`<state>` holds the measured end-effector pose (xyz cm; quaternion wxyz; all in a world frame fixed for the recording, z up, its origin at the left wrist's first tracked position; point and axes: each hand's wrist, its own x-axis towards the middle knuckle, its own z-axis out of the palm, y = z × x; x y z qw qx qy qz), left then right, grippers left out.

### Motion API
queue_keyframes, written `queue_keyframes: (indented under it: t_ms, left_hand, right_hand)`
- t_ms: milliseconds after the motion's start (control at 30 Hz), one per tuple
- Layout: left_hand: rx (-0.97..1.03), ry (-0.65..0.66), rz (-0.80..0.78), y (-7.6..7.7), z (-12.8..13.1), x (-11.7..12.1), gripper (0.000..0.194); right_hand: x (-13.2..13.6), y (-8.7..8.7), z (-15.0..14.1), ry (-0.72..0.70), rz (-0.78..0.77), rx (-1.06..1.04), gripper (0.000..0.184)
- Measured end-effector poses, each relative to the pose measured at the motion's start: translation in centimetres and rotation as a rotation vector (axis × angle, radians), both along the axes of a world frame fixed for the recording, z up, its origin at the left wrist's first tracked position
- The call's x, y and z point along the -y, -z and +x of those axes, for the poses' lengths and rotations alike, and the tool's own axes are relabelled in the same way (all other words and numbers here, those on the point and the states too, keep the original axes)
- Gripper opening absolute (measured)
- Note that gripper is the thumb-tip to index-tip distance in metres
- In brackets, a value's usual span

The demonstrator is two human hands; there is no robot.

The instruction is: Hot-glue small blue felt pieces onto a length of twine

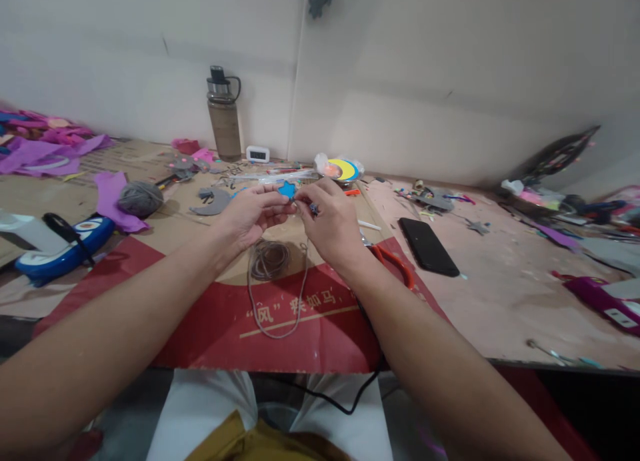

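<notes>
The left hand (255, 213) pinches a small blue star (287, 189) between thumb and fingers, raised over the middle of the worktop (505, 281). The right hand (327, 217) meets it from the other side, thumb and forefinger pressed together at the star's lower right edge; what exactly they grip there is too small to tell. The fingertips of both hands are close together.

Below the hands, a thin grey cord (281, 336) lies partly coiled, with a long loop drooping over the red printed part of a cardboard sheet (200, 327). Scissors (403, 267) with orange-red handles lie partly behind the right forearm, and a black phone (429, 246) lies flat to their right.

Beyond the left hand is a grey crescent (214, 202); farther left, a ball of grey yarn (140, 199) sits against purple felt (111, 197), near a blue-and-white device (67, 251). At the back, a bottle (225, 126) stands upright by the wall, with a small white clock (258, 155) just beside it. A yellow-and-blue disc (345, 169) lies beyond the right hand.
</notes>
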<state>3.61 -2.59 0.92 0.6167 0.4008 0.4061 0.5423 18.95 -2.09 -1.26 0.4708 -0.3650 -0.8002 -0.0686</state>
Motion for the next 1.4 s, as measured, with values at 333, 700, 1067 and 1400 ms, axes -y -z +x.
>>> queue_keyframes:
  t_ms: [333, 700, 1067, 1400]
  left_hand:
    - [-0.027, 0.039, 0.022, 0.1, -0.1, -0.2, 0.008]
    - [-0.003, -0.005, -0.015, -0.1, 0.1, -0.2, 0.015]
    - [0.005, 0.000, 0.068, 0.1, 0.4, -0.2, 0.013]
    - [0.000, -0.011, 0.197, 0.7, 0.7, -0.4, 0.014]
  right_hand:
    - [-0.2, -0.1, 0.2, 0.042, 0.055, 0.139, 0.020]
    - [0.3, -0.4, 0.0, -0.073, -0.085, -0.094, 0.010]
    - [0.4, -0.7, -0.4, -0.039, -0.125, -0.180, 0.007]
    - [0.5, -0.7, -0.8, -0.029, -0.249, -0.252, 0.008]
